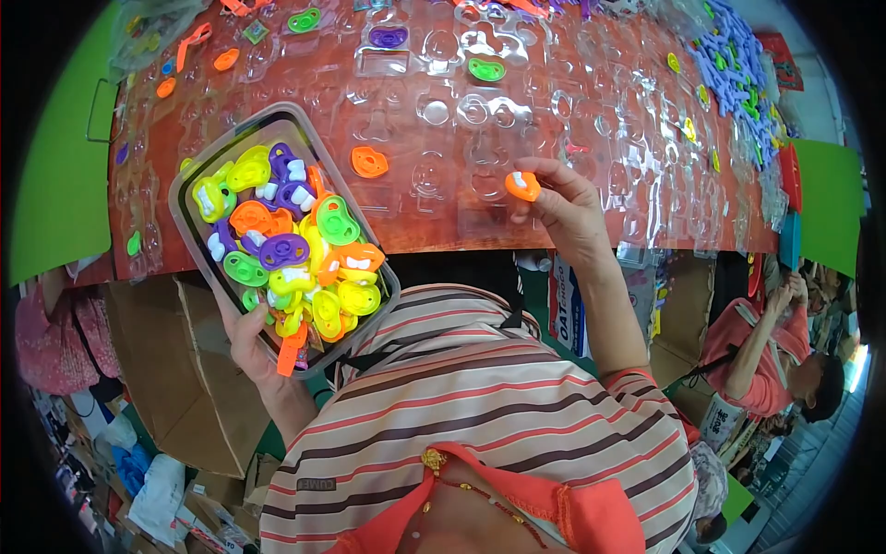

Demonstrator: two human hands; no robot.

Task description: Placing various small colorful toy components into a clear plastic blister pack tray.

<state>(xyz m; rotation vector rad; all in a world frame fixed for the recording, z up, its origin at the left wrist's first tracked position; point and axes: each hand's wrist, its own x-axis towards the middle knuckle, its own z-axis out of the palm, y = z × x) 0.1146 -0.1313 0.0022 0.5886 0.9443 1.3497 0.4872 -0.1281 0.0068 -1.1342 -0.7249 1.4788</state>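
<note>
My left hand [255,347] grips the near left side of a clear plastic tub [181,198], tilted at the table's front edge. Inside lies a heap of toy pacifiers [284,250] in yellow, orange, purple and green, several with white tooth-shaped parts. Over the front of the table, my right hand [565,209] pinches a small orange toy pacifier [523,186] with a white part between thumb and fingers. Beneath it, clear blister trays [434,175] cover the red tabletop. One orange pacifier [369,162] sits on the trays just right of the tub.
Farther back, a green pacifier [486,69] and a purple one [388,37] rest on the trays. Blue-purple and green pieces [734,74] are piled at the far right. An open cardboard box [171,369] stands below left. Another person [761,342] works at right.
</note>
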